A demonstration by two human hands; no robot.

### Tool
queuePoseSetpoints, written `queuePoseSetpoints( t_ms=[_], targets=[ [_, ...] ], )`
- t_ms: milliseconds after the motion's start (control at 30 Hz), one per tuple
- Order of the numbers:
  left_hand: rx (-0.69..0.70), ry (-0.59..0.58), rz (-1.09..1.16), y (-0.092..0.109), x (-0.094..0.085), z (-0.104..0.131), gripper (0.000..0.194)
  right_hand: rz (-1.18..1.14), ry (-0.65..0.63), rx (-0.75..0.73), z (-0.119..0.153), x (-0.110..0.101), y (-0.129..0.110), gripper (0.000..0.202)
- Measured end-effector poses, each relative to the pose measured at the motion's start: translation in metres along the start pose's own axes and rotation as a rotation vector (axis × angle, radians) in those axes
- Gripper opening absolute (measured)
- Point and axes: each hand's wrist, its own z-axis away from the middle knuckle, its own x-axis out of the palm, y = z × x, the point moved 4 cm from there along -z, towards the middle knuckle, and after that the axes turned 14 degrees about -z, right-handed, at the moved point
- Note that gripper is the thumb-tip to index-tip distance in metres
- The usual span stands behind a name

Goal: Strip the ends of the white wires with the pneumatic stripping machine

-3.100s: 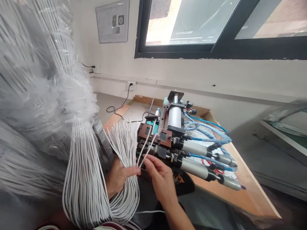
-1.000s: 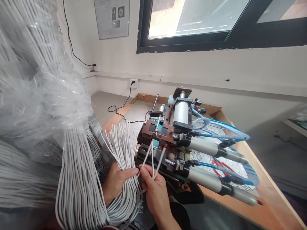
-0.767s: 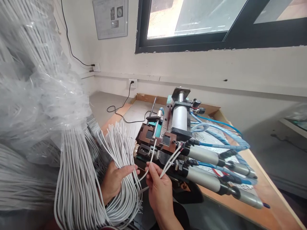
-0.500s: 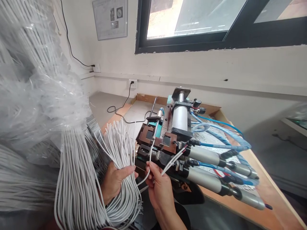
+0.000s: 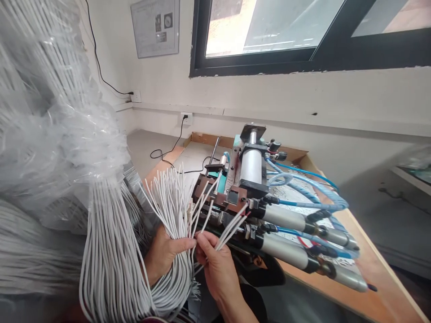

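Observation:
My left hand (image 5: 163,255) is wrapped round a thick bundle of white cables (image 5: 170,206), their cut ends fanned upward. Thumb and fingers of my right hand (image 5: 217,264) pinch a white cable beside that bundle, close to my left thumb. A few separate white cables (image 5: 232,229) also lie in my right hand, slanting up to the right, and a bit of red shows at one tip. Just beyond both hands stands a pneumatic machine (image 5: 252,166) with brown jaw blocks (image 5: 237,199) and silver cylinders (image 5: 286,217).
A large plastic-wrapped hank of white cables (image 5: 107,224) hangs at the left. Blue air hoses (image 5: 313,179) loop behind the cylinders. The machine sits on a wooden-edged table (image 5: 377,251). A black power cord (image 5: 178,143) runs to a wall socket (image 5: 186,118).
My right hand has moved left and slightly down, from the jaw blocks to the bundle. Several cable ends now lean apart between my hands. My left hand keeps its grip.

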Motion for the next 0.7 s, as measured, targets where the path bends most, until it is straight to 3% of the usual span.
queuePoseSetpoints(
  t_ms=[133,333,533,700],
  targets=[
    [-0.043,-0.046,0.031,-0.003,0.001,0.000,0.010,-0.044,0.115,-0.068,-0.002,-0.005,-0.005,0.029],
    [-0.130,0.007,0.121,-0.004,-0.002,0.001,0.016,-0.143,0.216,-0.031,-0.011,-0.007,-0.006,0.031],
    [-0.109,-0.004,0.099,-0.004,0.000,0.000,0.018,-0.185,0.192,0.030,-0.016,-0.007,-0.005,0.030],
    [-0.052,-0.004,-0.011,-0.005,-0.002,-0.001,0.011,-0.107,0.002,0.155,-0.009,0.002,0.001,0.032]
  ],
)
